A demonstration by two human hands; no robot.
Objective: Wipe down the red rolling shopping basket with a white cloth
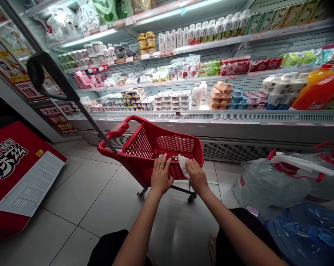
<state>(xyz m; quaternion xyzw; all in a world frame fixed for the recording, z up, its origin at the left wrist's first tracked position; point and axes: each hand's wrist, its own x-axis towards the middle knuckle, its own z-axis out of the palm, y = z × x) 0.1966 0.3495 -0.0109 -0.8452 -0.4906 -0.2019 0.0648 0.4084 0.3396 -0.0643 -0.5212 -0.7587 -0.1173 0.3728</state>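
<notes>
A small red plastic shopping cart (133, 168) with lattice sides stands on the floor in front of me, its wheels showing below. My left hand (160, 175) lies on the near rim of the basket with fingers stretched out over the edge. To its right, my right hand (197, 175) grips a crumpled white cloth (183, 165) and presses it against the near side by the front corner. A long grey pole with a black handle (52, 75) rises on the left from the cart's handle end. The basket's bottom is partly hidden behind my hands.
A refrigerated shelf (228, 117) with yogurt cups, bottles and packs runs behind the cart. On the right stand large clear water jugs (269, 181), a blue water bottle (308, 232) and a phone (252, 210) on the floor. A red freezer (17, 177) is at left.
</notes>
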